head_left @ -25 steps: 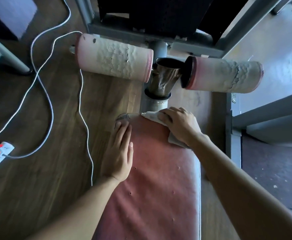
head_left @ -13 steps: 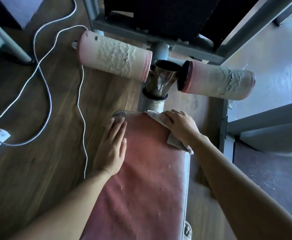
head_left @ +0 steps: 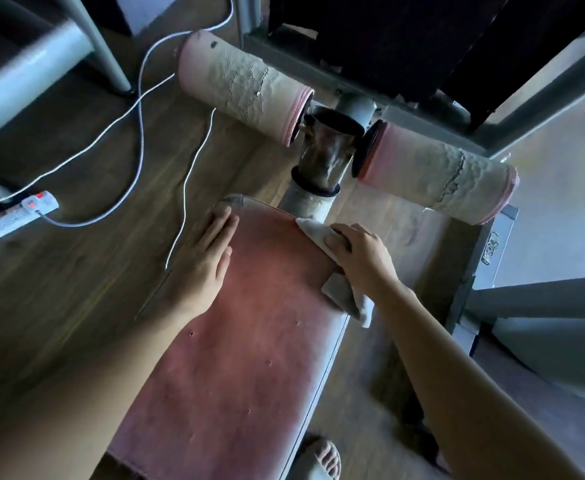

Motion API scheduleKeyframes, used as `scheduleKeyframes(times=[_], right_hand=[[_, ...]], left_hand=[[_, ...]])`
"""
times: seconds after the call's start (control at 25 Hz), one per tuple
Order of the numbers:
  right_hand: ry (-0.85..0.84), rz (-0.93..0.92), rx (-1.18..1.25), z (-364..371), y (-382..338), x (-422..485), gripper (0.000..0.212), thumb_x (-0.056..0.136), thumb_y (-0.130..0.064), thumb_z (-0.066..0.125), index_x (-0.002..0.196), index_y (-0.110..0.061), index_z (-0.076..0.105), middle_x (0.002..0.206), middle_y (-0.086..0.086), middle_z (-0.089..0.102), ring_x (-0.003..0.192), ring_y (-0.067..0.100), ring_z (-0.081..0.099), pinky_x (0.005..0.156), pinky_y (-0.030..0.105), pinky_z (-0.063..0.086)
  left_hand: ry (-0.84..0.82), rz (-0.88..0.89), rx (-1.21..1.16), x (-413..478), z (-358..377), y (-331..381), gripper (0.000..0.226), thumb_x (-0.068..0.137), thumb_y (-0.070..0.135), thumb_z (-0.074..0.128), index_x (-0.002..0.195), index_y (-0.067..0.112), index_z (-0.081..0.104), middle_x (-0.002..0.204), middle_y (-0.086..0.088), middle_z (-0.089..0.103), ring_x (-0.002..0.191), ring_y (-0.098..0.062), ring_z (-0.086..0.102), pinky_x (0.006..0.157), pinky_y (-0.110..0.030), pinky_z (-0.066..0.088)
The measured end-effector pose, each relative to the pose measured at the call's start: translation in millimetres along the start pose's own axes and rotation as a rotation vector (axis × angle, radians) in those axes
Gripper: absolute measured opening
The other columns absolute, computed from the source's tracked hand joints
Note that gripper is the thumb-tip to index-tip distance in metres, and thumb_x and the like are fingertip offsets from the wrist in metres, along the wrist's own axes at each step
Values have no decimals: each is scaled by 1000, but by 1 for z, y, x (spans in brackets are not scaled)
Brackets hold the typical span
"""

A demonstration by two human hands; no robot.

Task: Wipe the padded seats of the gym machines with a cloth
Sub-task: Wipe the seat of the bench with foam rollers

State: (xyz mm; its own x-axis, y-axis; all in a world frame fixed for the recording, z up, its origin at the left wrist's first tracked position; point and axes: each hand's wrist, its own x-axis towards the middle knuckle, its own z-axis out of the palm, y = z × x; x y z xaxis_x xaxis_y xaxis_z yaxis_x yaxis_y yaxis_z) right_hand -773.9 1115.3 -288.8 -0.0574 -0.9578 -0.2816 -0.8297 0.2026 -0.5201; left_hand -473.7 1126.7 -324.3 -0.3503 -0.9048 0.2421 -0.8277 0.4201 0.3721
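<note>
Beneath both hands, a worn pinkish-red padded seat [head_left: 249,341], long and narrow, dotted with a few small holes. On its left edge near the far end, the left hand [head_left: 204,268] lying palm down, fingers straight and together, gripping nothing. Across from it, at the seat's far right corner, the right hand [head_left: 364,258] with fingers curled over a pale grey cloth [head_left: 344,296], pressing it onto the padding. One corner of the cloth poking out past the fingertips toward the far rim; the other end trailing from under the wrist and hanging over the seat's right edge.

Just beyond the right hand, a grey metal post [head_left: 310,202] topped by a dark, shiny tube. Beyond the left hand, a cracked foam roller [head_left: 242,84], pink at the ends, flaking pale along its length. Beyond and to the right of the right hand, a second foam roller [head_left: 436,178] in the same state.

Left of the left hand, wooden floor [head_left: 59,306], with a white cable [head_left: 142,133] looping across it to a white power strip [head_left: 17,214] with red switches. Below the right forearm, close to the body, toes of a foot [head_left: 325,455] in a sandal beside the seat. Right of the right arm, grey frame bars [head_left: 464,282].
</note>
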Motion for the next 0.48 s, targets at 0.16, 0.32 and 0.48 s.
scheduleKeyframes(times=[0.16, 0.32, 0.48], right_hand=[[32, -38, -23, 0, -3, -13, 33, 103, -42, 48, 133, -35, 61, 127, -8, 59, 112, 24, 49, 97, 41, 43], [-41, -234, -168, 14, -49, 39, 34, 103, -47, 43, 129, -37, 63, 126, -6, 61, 113, 25, 54, 96, 42, 43], [-100, -253, -185, 25, -87, 62, 33, 100, -50, 46, 120, -34, 67, 118, -3, 64, 112, 23, 57, 89, 38, 44]], left_hand=[[59, -125, 35, -28, -6, 16, 50, 103, 18, 46, 148, -5, 41, 158, -18, 36, 147, -32, 36, 123, -40, 26], [63, -180, -9, -29, 3, 14, 51, 105, 20, 42, 150, -3, 38, 160, -16, 34, 149, -30, 32, 119, -47, 32], [77, -168, -30, -29, 3, 10, 52, 103, 17, 46, 149, -5, 38, 159, -18, 35, 149, -30, 34, 120, -47, 31]])
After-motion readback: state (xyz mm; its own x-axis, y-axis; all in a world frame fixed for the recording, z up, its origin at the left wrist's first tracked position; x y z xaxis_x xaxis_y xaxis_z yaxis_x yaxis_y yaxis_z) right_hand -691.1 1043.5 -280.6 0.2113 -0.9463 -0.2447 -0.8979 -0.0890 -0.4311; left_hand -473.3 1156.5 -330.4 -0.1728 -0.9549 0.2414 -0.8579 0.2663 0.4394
